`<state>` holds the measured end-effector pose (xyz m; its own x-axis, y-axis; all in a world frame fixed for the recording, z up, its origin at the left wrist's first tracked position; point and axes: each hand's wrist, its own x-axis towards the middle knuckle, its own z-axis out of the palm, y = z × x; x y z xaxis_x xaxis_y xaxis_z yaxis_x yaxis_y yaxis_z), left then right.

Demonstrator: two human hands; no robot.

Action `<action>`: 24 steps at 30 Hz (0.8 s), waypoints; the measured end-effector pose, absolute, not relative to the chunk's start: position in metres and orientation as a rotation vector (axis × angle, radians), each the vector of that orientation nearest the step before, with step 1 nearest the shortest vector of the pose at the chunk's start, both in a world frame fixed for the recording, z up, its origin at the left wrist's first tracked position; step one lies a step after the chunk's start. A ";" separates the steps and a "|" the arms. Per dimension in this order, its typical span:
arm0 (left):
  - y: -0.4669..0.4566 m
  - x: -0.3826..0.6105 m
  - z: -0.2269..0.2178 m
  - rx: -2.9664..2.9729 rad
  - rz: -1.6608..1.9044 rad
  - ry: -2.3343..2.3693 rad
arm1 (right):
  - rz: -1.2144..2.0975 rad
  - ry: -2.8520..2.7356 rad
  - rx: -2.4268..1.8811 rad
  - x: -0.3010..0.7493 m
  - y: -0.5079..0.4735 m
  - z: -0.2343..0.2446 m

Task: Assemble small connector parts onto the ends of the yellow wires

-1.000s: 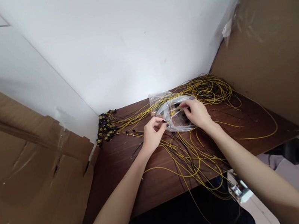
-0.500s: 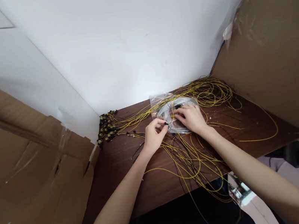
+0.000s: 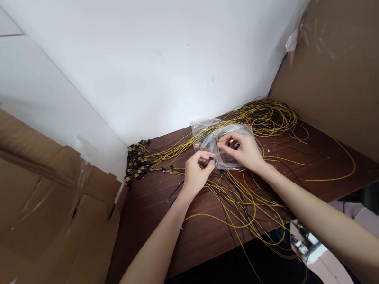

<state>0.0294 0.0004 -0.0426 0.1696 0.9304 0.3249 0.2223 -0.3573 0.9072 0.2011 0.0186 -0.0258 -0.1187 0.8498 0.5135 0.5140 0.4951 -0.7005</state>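
My left hand (image 3: 197, 173) is closed in a pinch on a small black connector (image 3: 211, 158) at its fingertips. To its right, my right hand (image 3: 244, 151) pinches a thin wire with a bit of yellow at the thumb and forefinger; the wire's exact end is too small to make out. A small black piece (image 3: 236, 145) shows at the curled fingers of this hand. Both hands are over a clear plastic bag (image 3: 204, 122), whose contents are partly hidden. Loose yellow and black wires (image 3: 244, 200) fan out below the hands and hang over the table's front edge.
Black-and-yellow connector ends (image 3: 138, 162) are gathered at the table's left, their wires running to a coiled bundle (image 3: 272, 117) at the back right. A cardboard sheet (image 3: 44, 222) stands left of the brown table (image 3: 178, 254), and a cardboard box (image 3: 353, 87) stands right. A white wall (image 3: 162, 60) closes the back.
My right hand has turned slightly, its fingers lifting a little, and the small black piece now shows at its curled fingers. The left hand keeps its pinch almost in place.
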 end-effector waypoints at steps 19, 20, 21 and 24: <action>0.004 0.027 -0.048 1.760 1.222 1.145 | 0.640 -1.912 -0.825 0.191 0.012 -0.025; 0.004 0.027 -0.048 1.762 1.222 1.143 | 0.627 -1.917 -0.826 0.191 0.012 -0.025; 0.004 0.027 -0.049 1.762 1.223 1.143 | 0.616 -1.918 -0.828 0.191 0.012 -0.025; 0.005 0.028 -0.049 1.761 1.223 1.152 | 0.595 -1.913 -0.836 0.191 0.012 -0.026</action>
